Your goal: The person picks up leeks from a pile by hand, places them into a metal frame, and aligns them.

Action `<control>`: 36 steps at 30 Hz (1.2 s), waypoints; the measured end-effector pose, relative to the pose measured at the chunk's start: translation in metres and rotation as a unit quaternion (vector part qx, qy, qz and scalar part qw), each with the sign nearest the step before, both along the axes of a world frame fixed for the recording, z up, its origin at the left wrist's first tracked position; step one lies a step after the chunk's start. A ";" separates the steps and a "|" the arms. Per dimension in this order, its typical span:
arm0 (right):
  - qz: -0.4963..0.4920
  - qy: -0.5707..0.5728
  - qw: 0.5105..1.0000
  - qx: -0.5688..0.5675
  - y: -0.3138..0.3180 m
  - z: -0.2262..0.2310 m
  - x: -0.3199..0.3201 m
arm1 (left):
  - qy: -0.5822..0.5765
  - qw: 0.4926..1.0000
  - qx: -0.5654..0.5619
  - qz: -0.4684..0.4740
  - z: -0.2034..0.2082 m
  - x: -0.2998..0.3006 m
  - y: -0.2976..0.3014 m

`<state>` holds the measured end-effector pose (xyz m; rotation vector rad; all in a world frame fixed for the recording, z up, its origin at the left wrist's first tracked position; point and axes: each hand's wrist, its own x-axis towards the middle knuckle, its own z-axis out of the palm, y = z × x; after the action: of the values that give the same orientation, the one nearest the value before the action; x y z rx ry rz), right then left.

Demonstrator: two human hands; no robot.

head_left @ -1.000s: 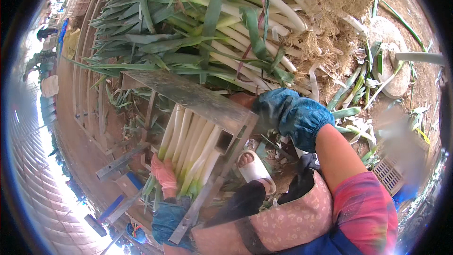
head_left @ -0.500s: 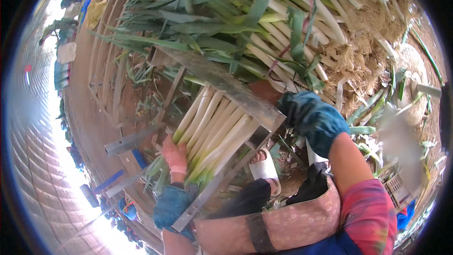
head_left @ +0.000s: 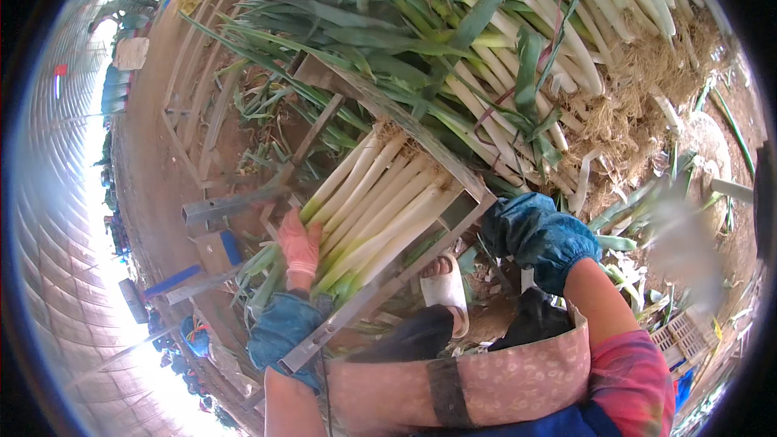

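Observation:
A row of leeks (head_left: 376, 210) lies side by side in a metal frame (head_left: 364, 303), white stalks toward the far end and roots at a tilted metal plate (head_left: 396, 117). My left hand (head_left: 299, 243), in an orange-pink glove, is closed round the left side of this row, where the stalks turn green. A blue sleeve cover wraps that wrist. On the right, my forearm reaches in with a blue sleeve cover (head_left: 542, 235) beside the plate's near corner. The right hand itself is hidden there, so its fingers do not show.
Beyond the plate rises a large heap of leeks (head_left: 486, 48) with tangled roots (head_left: 631, 97) on its right. Leaf scraps cover the ground at right, near a plastic crate (head_left: 684, 336). Metal bars (head_left: 231, 204) jut out at left. My sandalled foot (head_left: 445, 291) shows below the frame.
My right hand, partly seen near the plate before, is now out of sight. Roots at the far ends of the row now show clearly. The view has shifted slightly; the left hand keeps its hold.

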<state>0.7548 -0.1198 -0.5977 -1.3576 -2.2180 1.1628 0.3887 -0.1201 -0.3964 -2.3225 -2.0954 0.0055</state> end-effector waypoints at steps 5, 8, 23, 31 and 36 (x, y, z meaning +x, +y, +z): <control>-0.007 0.015 0.999 0.041 -0.002 0.019 0.036 | -0.009 1.000 0.026 -0.008 -0.003 -0.001 0.001; -0.060 -0.002 0.997 0.043 0.000 0.056 0.078 | 0.027 0.999 -0.006 0.031 -0.005 -0.004 0.003; -0.258 0.155 0.921 -0.249 -0.139 0.372 0.285 | -0.532 0.845 -0.031 0.038 0.290 0.100 -0.082; -0.309 0.039 0.922 -0.230 -0.220 0.591 0.250 | -0.709 0.440 -0.550 -0.041 0.279 0.358 -0.157; -0.401 0.071 0.896 -0.178 -0.300 0.644 0.223 | -0.864 0.120 -0.489 -0.010 0.288 0.432 -0.165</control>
<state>0.9776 -0.4196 0.0461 -1.9698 -1.1330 1.2812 0.8208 -0.2849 -0.1085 0.2055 0.1583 0.6412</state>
